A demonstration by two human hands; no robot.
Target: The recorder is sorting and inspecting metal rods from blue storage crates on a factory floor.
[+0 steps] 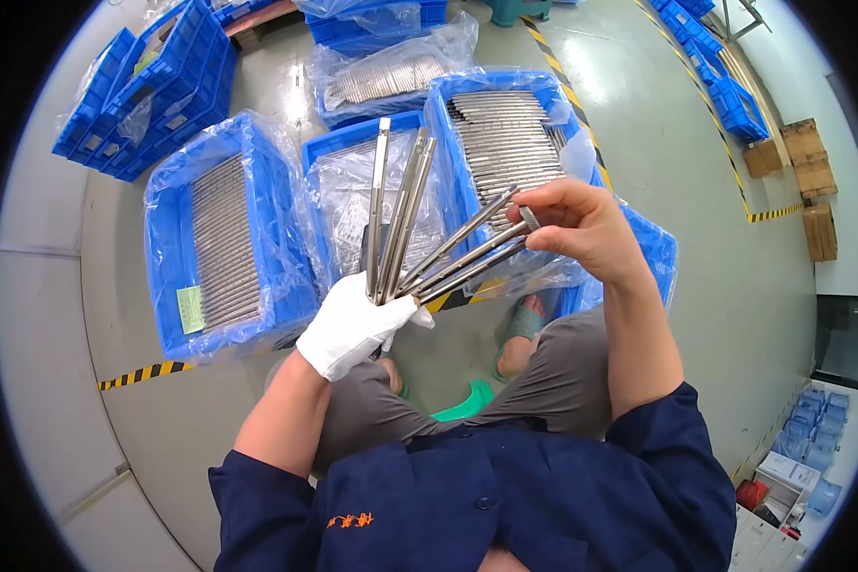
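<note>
My left hand point(357, 322), in a white glove, is closed round the lower ends of several slim metal shafts point(410, 210). The shafts fan out from the fist, some pointing away from me and others leaning right. My bare right hand point(582, 224) pinches a small knurled round piece point(529, 218) between thumb and fingers, at the far end of one right-leaning shaft point(477, 252). Whether that piece is separate from the shaft, I cannot tell. Below the hands are lined blue crates: the left crate point(167, 286) and right crate point(441, 114) hold rows of similar shafts.
Plastic film covers the middle crate point(319, 143). Behind it, another wrapped crate point(329, 105) holds more shafts. Stacked blue crates point(176, 105) stand at the far left. My knees flank a green stool edge point(467, 402). Cardboard boxes point(806, 157) stand far right.
</note>
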